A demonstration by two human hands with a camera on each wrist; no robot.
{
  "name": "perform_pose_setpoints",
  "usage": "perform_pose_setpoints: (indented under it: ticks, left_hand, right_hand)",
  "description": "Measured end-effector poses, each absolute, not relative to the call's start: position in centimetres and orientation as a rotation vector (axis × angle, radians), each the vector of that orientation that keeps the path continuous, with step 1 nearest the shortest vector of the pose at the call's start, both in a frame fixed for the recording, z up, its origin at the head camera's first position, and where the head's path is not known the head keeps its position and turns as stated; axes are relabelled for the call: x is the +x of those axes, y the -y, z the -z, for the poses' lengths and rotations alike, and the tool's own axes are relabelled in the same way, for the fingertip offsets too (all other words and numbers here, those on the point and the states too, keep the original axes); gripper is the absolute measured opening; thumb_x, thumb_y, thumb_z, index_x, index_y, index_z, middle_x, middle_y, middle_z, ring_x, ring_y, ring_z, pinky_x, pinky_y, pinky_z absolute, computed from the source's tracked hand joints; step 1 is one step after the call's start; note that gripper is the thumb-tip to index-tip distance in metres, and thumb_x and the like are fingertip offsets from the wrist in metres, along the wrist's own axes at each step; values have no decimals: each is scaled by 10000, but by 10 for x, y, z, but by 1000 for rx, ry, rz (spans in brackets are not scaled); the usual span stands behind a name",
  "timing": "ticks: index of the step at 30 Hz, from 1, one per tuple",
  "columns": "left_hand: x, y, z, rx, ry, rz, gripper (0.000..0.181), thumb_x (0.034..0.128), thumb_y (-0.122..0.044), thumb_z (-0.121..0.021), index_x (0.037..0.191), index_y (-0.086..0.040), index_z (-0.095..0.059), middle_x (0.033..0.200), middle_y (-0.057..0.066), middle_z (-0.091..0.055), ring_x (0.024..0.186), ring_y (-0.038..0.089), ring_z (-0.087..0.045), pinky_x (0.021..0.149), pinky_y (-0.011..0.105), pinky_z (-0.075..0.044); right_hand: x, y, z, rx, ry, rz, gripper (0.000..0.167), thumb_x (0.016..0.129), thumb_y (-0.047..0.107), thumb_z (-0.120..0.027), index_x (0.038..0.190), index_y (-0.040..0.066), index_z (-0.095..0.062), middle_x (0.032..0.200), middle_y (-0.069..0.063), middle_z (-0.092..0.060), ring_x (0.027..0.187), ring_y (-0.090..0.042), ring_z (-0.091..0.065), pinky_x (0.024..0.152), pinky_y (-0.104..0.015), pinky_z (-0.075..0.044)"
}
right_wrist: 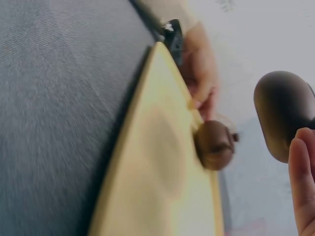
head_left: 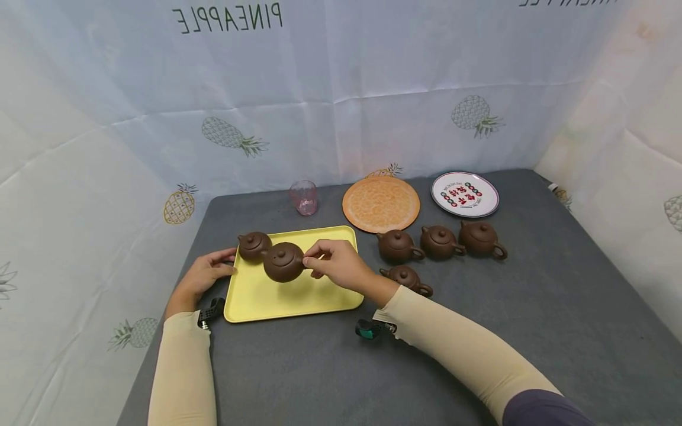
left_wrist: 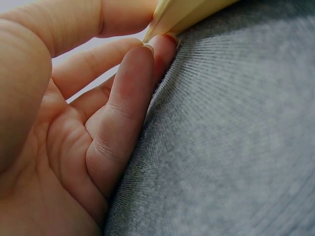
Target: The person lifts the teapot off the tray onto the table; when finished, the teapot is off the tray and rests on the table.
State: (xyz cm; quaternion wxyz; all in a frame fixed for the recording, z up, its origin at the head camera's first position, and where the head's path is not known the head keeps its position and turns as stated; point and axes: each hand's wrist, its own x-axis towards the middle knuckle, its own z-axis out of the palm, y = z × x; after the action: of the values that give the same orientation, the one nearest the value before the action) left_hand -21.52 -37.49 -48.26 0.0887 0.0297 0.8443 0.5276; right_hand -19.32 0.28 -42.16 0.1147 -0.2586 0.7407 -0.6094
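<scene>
My right hand (head_left: 341, 263) pinches a dark brown teapot (head_left: 283, 262) by its handle. In the right wrist view that teapot (right_wrist: 284, 115) hangs above the yellow tray (head_left: 298, 299), apart from it. A second brown teapot (head_left: 253, 246) sits on the tray at its far left corner. At the left edge, my left hand (head_left: 205, 275) grips the tray's rim between thumb and fingers. Close up in the left wrist view, the left fingers (left_wrist: 130, 83) meet the tray's rim (left_wrist: 189, 19) low against the grey cloth. The handle in my right hand is mostly hidden by the fingers.
Right of the tray stand several more brown teapots (head_left: 439, 242), one smaller teapot (head_left: 404, 277) nearer me. Behind are a pink clear glass (head_left: 304, 198), a round orange mat (head_left: 380, 204) and a white patterned plate (head_left: 465, 194). A pineapple-print cloth (head_left: 330, 130) hangs around the table.
</scene>
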Motion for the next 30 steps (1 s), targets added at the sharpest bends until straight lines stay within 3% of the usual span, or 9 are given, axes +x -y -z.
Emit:
perform_pose_setpoints:
  ticks: [5, 17, 22, 30]
  left_hand:
    - [-216, 374, 484, 103, -2526, -1574, 609, 862, -26, -709, 1407, 72, -456, 1215, 239, -564, 873, 17, -628, 749, 178, -479]
    - [-215, 376, 484, 105, -2548, -1557, 618, 860, -42, -720, 1407, 73, -457, 1230, 276, -549, 885, 44, -628, 751, 173, -477]
    - [-216, 378, 484, 101, -2557, -1536, 611, 872, -51, -716, 1414, 61, -457, 1252, 280, -542, 917, 19, -610, 761, 166, -472]
    - [-216, 378, 483, 103, -2554, -1501, 607, 883, -34, -698, 1420, 75, -437, 1269, 300, -525, 921, 6, -595, 754, 168, -472]
  right_hand:
    - [-193, -29, 410, -785, -2241, 1805, 129, 937, 234, -673, 1002, 137, -729, 920, 17, -684, 728, -190, -689, 703, -429, -536]
    - [-193, -107, 400, -758, -2311, 1927, 128, 925, 164, -687, 992, 59, -718, 837, -87, -680, 706, -259, -659, 680, -446, -540]
    - [-189, -141, 399, -708, -2357, 1944, 129, 927, 91, -671, 1012, -3, -698, 970, -112, -669, 720, -248, -670, 695, -369, -552]
    - [-175, -195, 404, -621, -2446, 1966, 122, 926, 26, -651, 1006, -61, -681, 898, -144, -685, 706, -212, -673, 679, -324, -550]
